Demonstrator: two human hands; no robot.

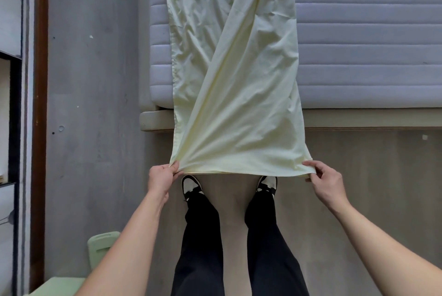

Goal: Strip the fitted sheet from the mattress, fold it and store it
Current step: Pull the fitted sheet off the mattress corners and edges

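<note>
Presently: folded sheet [234, 80], held taut off mattress [368, 39].
My left hand [160, 178] and right hand [327, 179] each pinch a near corner.

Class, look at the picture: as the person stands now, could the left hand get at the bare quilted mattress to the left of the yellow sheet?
Probably yes. The left hand pinches a sheet corner, and nothing blocks the way to the mattress strip. It would likely have to let go and lean forward over the bed frame.

The left hand [160, 178] and right hand [325, 179] each pinch a near corner of the pale yellow sheet [235, 80], apparently folded lengthwise, draped over the grey mattress [368, 51].
</note>
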